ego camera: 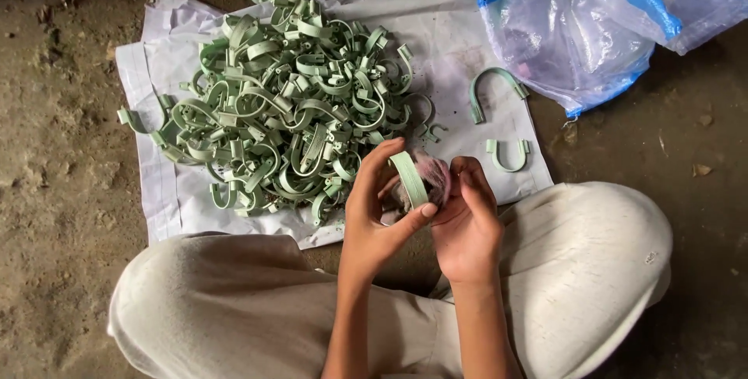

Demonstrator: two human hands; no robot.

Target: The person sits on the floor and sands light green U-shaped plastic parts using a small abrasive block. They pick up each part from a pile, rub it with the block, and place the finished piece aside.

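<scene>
Both forearms are bare, with no sleeves, watch or rings in sight; the left hand (pixel 379 211) and right hand (pixel 466 223) are ungloved, and the legs wear loose off-white trousers (creased, lightly soiled)

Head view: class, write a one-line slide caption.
Both hands, left hand and right hand, hold a pale green curved clip beside a clip pile.

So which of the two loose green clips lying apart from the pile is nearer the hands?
The smaller U-shaped clip, open end up, just right of the right hand. The larger arched clip lies farther up the sheet, by the plastic bag.
</scene>
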